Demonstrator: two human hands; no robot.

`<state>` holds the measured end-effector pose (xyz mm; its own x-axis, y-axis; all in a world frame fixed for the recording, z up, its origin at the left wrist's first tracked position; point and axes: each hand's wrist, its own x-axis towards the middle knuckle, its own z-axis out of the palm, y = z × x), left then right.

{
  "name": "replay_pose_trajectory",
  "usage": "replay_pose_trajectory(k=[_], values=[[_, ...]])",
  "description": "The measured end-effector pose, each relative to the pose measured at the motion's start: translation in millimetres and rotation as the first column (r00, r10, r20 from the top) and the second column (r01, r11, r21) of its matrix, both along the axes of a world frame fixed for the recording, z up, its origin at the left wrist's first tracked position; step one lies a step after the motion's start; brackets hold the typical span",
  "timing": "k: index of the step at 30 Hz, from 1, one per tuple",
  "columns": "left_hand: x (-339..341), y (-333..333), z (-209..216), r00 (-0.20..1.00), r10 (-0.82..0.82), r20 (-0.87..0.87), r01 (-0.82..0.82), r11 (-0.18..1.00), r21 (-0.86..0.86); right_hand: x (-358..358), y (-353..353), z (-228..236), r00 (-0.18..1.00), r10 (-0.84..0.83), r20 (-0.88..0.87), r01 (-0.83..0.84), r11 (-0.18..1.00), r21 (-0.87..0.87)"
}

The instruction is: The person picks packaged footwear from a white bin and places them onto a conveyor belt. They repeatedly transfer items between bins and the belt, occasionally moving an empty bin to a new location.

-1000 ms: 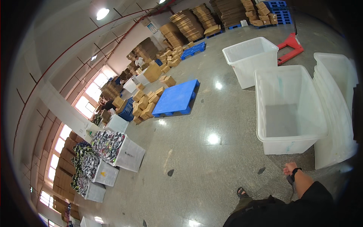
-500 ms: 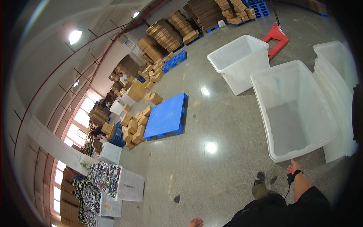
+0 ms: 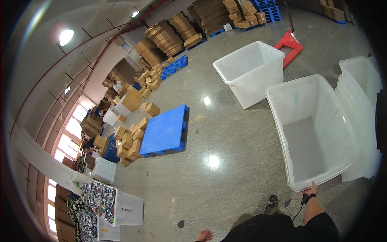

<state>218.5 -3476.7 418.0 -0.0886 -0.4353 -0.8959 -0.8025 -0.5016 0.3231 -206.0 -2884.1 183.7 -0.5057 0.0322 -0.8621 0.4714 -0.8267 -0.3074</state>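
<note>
Grey reflective floor (image 3: pixel 238 173), large white bin (image 3: pixel 342 137) on it at right, second white bin (image 3: pixel 258 88) just beyond, red pallet jack (image 3: pixel 291 41) alongside that, blue pallet (image 3: pixel 163 131) farther left, brown cartons (image 3: pixel 126 141) beside the pallet.

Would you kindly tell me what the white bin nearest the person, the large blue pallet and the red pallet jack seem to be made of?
White bin: likely smooth moulded plastic, given its rounded corners and thick, slightly shiny rim.
Blue pallet: probably plastic too, with a flat, evenly coloured top.
Red pallet jack: perhaps painted metal, judging by its solid red frame.
</note>
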Motion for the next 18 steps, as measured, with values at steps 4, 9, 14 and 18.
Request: replay_pose_trajectory(k=[4,9,14,18], values=[[-60,-72,-6,0.994,-0.104,0.037,0.106,0.993,-0.044,21,19,24,0.997,0.059,0.054,-0.062,0.997,0.051],[-223,-143,-60,0.922,-0.363,-0.137,0.36,0.932,-0.048,84,14,93,0.999,0.038,-0.024,-0.032,0.973,0.23],[-401,-110,-120,0.803,-0.504,-0.318,0.584,0.771,0.254,195,-40,244,0.96,-0.019,0.279,-0.137,0.838,0.528],[-492,-15,-119,0.779,-0.576,-0.248,0.623,0.666,0.411,268,-95,327,0.921,-0.167,0.351,-0.11,0.754,0.648]])
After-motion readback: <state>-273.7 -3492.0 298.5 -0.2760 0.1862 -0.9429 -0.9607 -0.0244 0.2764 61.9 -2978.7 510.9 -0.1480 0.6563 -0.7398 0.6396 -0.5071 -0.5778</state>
